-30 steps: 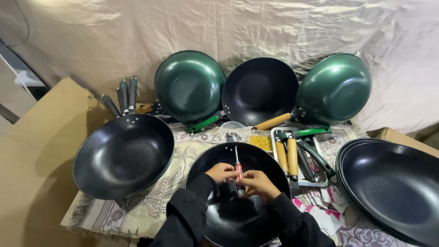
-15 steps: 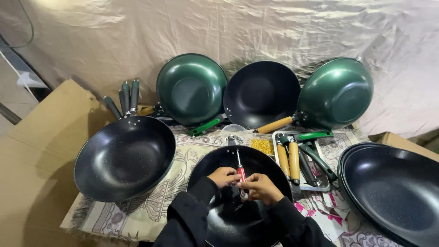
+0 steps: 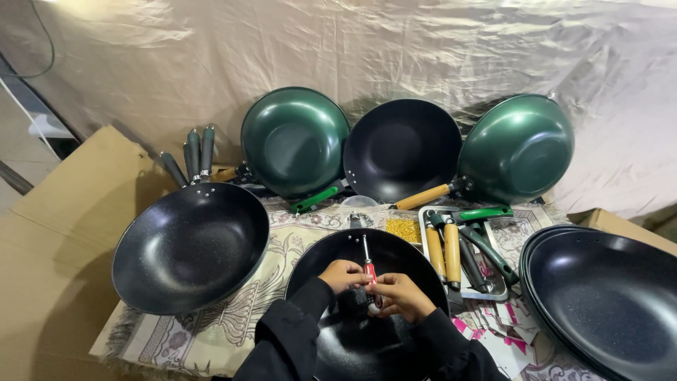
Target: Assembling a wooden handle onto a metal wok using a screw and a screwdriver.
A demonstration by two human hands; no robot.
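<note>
- The left hand [image 3: 342,274] and right hand [image 3: 399,295] close together around a screwdriver [image 3: 367,265] with a red handle and thin metal shaft, over the near centre black wok [image 3: 367,339].
- To the left lies a black pan [image 3: 190,245]; far behind lean two green woks [image 3: 295,141]; right of the hands, a tray of handles [image 3: 462,250], then stacked black pans [image 3: 606,303].
- The screwdriver stands near upright, its shaft pointing away, far end up.

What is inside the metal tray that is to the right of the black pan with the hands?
The metal tray holds loose pan handles: two wooden ones, dark ones and green ones. They cover most of the tray's bottom, so anything beneath them cannot be seen.
</note>
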